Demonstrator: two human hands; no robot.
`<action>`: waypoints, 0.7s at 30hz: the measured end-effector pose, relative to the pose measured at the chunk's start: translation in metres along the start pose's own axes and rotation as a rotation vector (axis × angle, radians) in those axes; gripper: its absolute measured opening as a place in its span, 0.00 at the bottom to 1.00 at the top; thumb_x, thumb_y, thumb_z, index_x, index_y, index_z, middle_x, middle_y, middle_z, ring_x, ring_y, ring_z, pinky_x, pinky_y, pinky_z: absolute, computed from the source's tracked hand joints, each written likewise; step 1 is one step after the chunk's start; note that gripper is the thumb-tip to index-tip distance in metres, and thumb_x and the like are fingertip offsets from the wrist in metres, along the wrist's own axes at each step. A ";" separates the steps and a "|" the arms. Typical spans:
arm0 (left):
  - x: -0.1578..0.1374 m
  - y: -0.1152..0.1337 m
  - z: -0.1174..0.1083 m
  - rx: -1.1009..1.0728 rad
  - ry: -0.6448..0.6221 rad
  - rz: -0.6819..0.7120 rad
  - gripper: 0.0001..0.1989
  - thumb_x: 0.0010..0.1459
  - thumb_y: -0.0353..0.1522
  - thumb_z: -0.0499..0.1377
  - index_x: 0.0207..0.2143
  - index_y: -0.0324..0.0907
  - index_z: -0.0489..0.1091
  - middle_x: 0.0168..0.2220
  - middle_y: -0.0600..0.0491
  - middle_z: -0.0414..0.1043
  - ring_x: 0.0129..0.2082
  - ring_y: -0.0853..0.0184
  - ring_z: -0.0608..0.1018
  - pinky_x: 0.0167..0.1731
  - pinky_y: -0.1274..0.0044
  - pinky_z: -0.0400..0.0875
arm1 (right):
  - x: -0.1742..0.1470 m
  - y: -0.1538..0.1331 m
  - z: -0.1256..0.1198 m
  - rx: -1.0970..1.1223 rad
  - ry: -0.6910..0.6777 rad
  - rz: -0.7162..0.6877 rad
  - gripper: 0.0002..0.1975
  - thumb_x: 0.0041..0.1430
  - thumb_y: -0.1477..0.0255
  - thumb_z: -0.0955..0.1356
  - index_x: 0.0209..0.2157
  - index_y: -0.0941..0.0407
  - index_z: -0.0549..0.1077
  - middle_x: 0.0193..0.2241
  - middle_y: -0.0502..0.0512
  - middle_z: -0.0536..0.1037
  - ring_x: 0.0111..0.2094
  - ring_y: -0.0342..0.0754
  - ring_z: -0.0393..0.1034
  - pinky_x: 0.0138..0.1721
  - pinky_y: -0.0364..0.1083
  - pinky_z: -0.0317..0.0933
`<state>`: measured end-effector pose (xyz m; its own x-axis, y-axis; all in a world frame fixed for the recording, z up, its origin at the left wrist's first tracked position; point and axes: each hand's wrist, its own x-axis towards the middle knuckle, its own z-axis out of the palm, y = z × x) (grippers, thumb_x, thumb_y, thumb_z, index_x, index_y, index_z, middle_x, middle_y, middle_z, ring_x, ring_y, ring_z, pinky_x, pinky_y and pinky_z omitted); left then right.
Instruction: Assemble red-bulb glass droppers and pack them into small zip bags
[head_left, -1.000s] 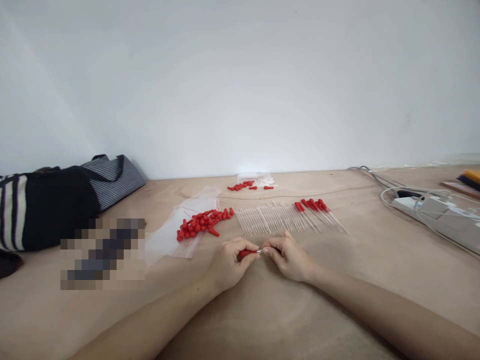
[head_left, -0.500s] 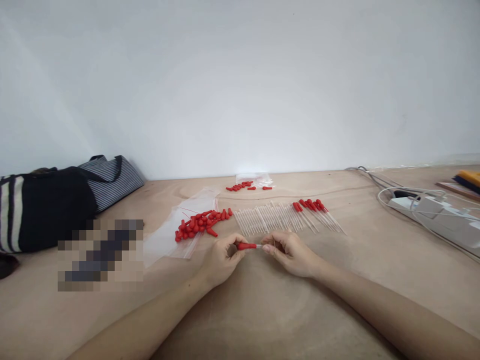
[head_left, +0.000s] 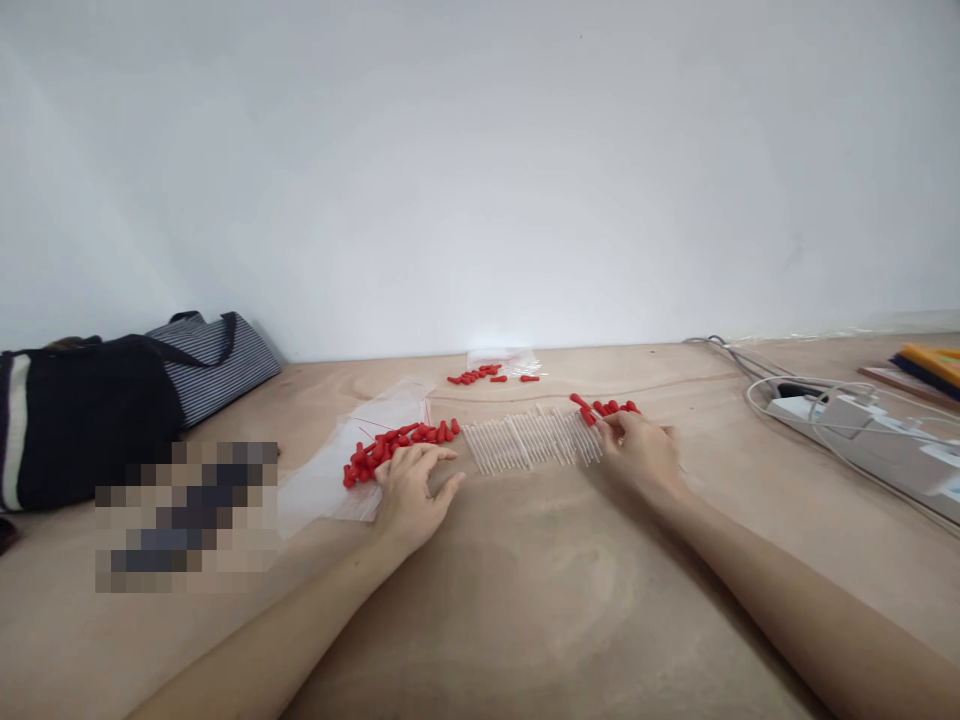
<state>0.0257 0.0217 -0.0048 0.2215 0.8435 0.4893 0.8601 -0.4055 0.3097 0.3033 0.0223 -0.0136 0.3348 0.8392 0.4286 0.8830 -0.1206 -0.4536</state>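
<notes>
My left hand (head_left: 414,492) is at the near edge of a pile of red rubber bulbs (head_left: 361,460), its fingers apart and holding nothing. Under the pile lie clear plastic bags (head_left: 322,480). A row of thin glass tubes (head_left: 525,440) lies side by side between my two hands. To the right of that row, my right hand (head_left: 643,450) pinches a dropper (head_left: 579,402) whose red bulb points up and left. Beside its fingers lie several finished-looking droppers (head_left: 615,407) with red bulbs; my hand hides most of their tubes.
Near the wall, more red bulbs (head_left: 471,376) lie by a small plastic bag (head_left: 499,358). A white power strip (head_left: 847,435) with cables sits at the right. At left are a black bag (head_left: 97,420), a striped bag (head_left: 214,365) and a blurred-out object (head_left: 195,515).
My hands have parted. My right hand has carried the dropper right to the other droppers. My left hand has let go of its bulb and moved left to the pile.
</notes>
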 end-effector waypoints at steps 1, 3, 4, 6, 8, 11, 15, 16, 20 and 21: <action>0.002 -0.003 -0.001 0.046 0.002 -0.021 0.07 0.49 0.34 0.57 0.33 0.45 0.69 0.37 0.52 0.70 0.39 0.58 0.68 0.38 0.65 0.57 | 0.005 0.006 0.000 -0.074 -0.007 0.043 0.12 0.52 0.68 0.59 0.27 0.56 0.72 0.29 0.54 0.75 0.33 0.50 0.66 0.39 0.51 0.47; 0.006 -0.008 -0.003 0.109 0.019 -0.049 0.05 0.49 0.34 0.57 0.31 0.46 0.70 0.36 0.53 0.70 0.38 0.58 0.68 0.37 0.66 0.56 | 0.013 0.015 0.002 -0.189 -0.045 0.100 0.14 0.52 0.66 0.58 0.24 0.56 0.72 0.27 0.55 0.75 0.33 0.51 0.66 0.39 0.52 0.46; 0.007 -0.011 -0.004 0.129 0.027 -0.059 0.05 0.49 0.34 0.57 0.31 0.46 0.70 0.35 0.53 0.70 0.39 0.58 0.68 0.37 0.66 0.55 | 0.015 0.018 0.003 -0.229 -0.066 0.119 0.15 0.52 0.66 0.58 0.23 0.56 0.72 0.27 0.56 0.75 0.33 0.51 0.66 0.39 0.52 0.45; 0.009 -0.015 -0.005 0.152 0.031 -0.080 0.05 0.49 0.35 0.57 0.30 0.46 0.70 0.35 0.53 0.70 0.39 0.59 0.68 0.37 0.67 0.54 | 0.018 0.021 0.006 -0.288 -0.100 0.149 0.16 0.52 0.67 0.57 0.22 0.56 0.73 0.26 0.57 0.75 0.33 0.52 0.66 0.38 0.52 0.45; 0.011 -0.018 -0.006 0.161 0.024 -0.104 0.05 0.49 0.35 0.57 0.30 0.46 0.70 0.35 0.54 0.70 0.39 0.59 0.68 0.36 0.67 0.54 | 0.019 0.021 0.009 -0.324 -0.125 0.164 0.16 0.52 0.67 0.57 0.22 0.56 0.73 0.26 0.58 0.75 0.32 0.52 0.66 0.38 0.52 0.44; 0.011 -0.020 -0.006 0.166 0.017 -0.130 0.05 0.49 0.35 0.57 0.29 0.47 0.71 0.36 0.54 0.70 0.39 0.59 0.67 0.36 0.68 0.53 | 0.020 0.021 0.012 -0.343 -0.145 0.143 0.17 0.52 0.67 0.57 0.23 0.57 0.73 0.27 0.59 0.75 0.33 0.53 0.66 0.38 0.52 0.44; 0.011 -0.021 -0.005 0.165 0.017 -0.135 0.05 0.49 0.35 0.56 0.29 0.47 0.71 0.36 0.53 0.70 0.40 0.59 0.67 0.37 0.68 0.53 | 0.019 0.019 0.012 -0.306 -0.099 0.095 0.15 0.52 0.65 0.58 0.29 0.56 0.72 0.32 0.58 0.75 0.37 0.53 0.65 0.40 0.53 0.43; 0.011 -0.022 -0.005 0.167 0.021 -0.137 0.05 0.49 0.35 0.56 0.29 0.47 0.71 0.36 0.54 0.70 0.40 0.59 0.67 0.37 0.68 0.53 | 0.019 0.018 0.012 -0.285 -0.089 0.078 0.15 0.52 0.64 0.58 0.30 0.56 0.72 0.33 0.58 0.75 0.38 0.53 0.65 0.41 0.53 0.43; 0.012 -0.025 -0.005 0.177 0.034 -0.153 0.05 0.50 0.35 0.56 0.28 0.47 0.71 0.36 0.53 0.70 0.40 0.58 0.66 0.36 0.68 0.53 | 0.018 0.017 0.013 -0.252 -0.139 0.071 0.16 0.51 0.61 0.59 0.29 0.56 0.71 0.28 0.56 0.75 0.36 0.53 0.66 0.40 0.52 0.44; 0.012 -0.026 -0.006 0.180 0.035 -0.156 0.05 0.50 0.35 0.56 0.28 0.47 0.71 0.36 0.52 0.70 0.40 0.58 0.66 0.36 0.67 0.53 | 0.018 0.018 0.013 -0.260 -0.155 0.083 0.16 0.51 0.60 0.59 0.29 0.56 0.72 0.27 0.56 0.75 0.35 0.53 0.66 0.40 0.52 0.44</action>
<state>0.0037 0.0401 -0.0023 0.0658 0.8772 0.4756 0.9515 -0.1987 0.2348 0.3206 0.0422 -0.0240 0.3725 0.8893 0.2654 0.9161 -0.3065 -0.2585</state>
